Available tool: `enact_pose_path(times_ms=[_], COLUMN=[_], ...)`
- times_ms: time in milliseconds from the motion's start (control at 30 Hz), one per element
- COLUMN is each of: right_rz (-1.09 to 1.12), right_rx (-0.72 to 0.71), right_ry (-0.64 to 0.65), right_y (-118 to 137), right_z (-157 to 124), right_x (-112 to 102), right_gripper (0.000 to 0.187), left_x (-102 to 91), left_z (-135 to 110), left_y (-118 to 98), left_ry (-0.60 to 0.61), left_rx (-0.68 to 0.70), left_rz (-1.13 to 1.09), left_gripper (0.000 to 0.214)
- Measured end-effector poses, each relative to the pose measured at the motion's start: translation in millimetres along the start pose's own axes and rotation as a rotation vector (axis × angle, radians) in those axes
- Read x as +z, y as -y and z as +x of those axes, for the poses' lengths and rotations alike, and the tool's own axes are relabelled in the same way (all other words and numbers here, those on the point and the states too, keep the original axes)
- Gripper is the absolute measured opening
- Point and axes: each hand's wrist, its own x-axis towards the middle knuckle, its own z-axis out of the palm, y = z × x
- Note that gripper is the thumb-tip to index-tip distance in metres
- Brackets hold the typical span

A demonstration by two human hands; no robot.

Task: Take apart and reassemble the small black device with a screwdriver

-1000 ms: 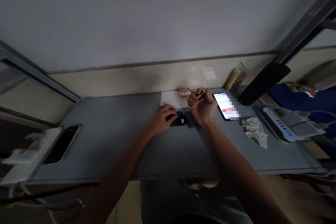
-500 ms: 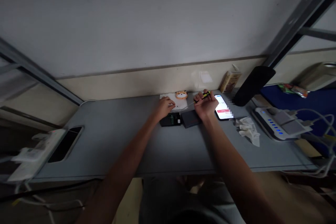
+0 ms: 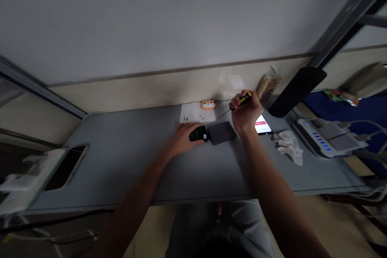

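My left hand point(image 3: 180, 139) is closed around a small black device with an exposed circuit board point(image 3: 198, 133), thumb on its near edge and fingers along the far side. Raised to the right, my right hand point(image 3: 246, 116) grips a screwdriver point(image 3: 245, 98) with a yellow and black handle; its thin shaft points down and left. Between the hands, a dark grey flat case point(image 3: 222, 133) lies against the device's right end. Behind them a white sheet of paper point(image 3: 191, 109) carries several tiny dark pieces that look like screws point(image 3: 185, 118) and an orange-and-white animal-face item point(image 3: 208, 105).
A lit phone point(image 3: 264, 125) lies partly behind my right wrist. Further right are crumpled tissue point(image 3: 288, 147), a black cylinder point(image 3: 298, 92), a carton point(image 3: 268, 84) and a power strip point(image 3: 317, 139) with plugs. A dark phone point(image 3: 66, 167) rests at the desk's left.
My left hand has moved from the paper down onto the device and taken hold of it. My right hand has lifted the screwdriver up and right, off the paper and grey case.
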Motion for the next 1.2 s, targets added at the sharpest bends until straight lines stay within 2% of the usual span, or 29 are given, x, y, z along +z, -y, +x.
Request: enact_pose_path(times_ms=[167,333,467,533,667,833,900,1000,1100,1200], right_rz=[-0.153,-0.21,-0.301,-0.318,-0.405,-0.477,-0.478,-0.529,-0.665,-0.875], right_rx=[-0.082,-0.174,-0.256,-0.29,-0.3,-0.298,-0.308,-0.308,-0.272,-0.231], right_ry=[0.002,0.023,-0.005,-0.013,-0.013,-0.001,0.015,0.085,0.185,0.29], right_y=[-1.1,-5.0,-6.5,-7.2,-9.5,-12.8,-12.5,-8.7,-2.8,0.8], right_z=[-10.2,-12.9,-11.1,-10.6,-10.9,-10.8,-11.0,-12.8,-16.8,-21.6], right_x=[14.3,14.1,13.1,12.8,10.3,6.4,6.0,6.4,7.8,10.4], right_gripper=[0.043,0.046,0.051,0.051,0.049,0.049,0.049,0.048,0.046,0.044], left_x=[3.0,8.9,8.6,5.5,5.9,23.7,27.7,26.7,22.9,20.2], left_z=[0.9,1.2,-0.8,-3.6,-11.0,-18.0,-18.8,-19.3,-19.8,-19.1], left_y=[2.1,-2.6,-6.5,-12.3,-31.3,-49.2,-51.5,-51.9,-50.8,-48.4], left_ry=[-0.056,-0.182,-0.294,-0.303,-0.226,-0.096,-0.036,0.04,0.076,0.058], left_rx=[-0.036,-0.026,0.071,0.156,0.372,0.583,0.601,0.551,0.507,0.493], left_rz=[-0.031,-0.079,-0.087,-0.058,0.009,0.089,0.131,0.181,0.196,0.172], left_gripper=[0.056,0.057,0.055,0.054,0.054,0.052,0.051,0.051,0.054,0.057])
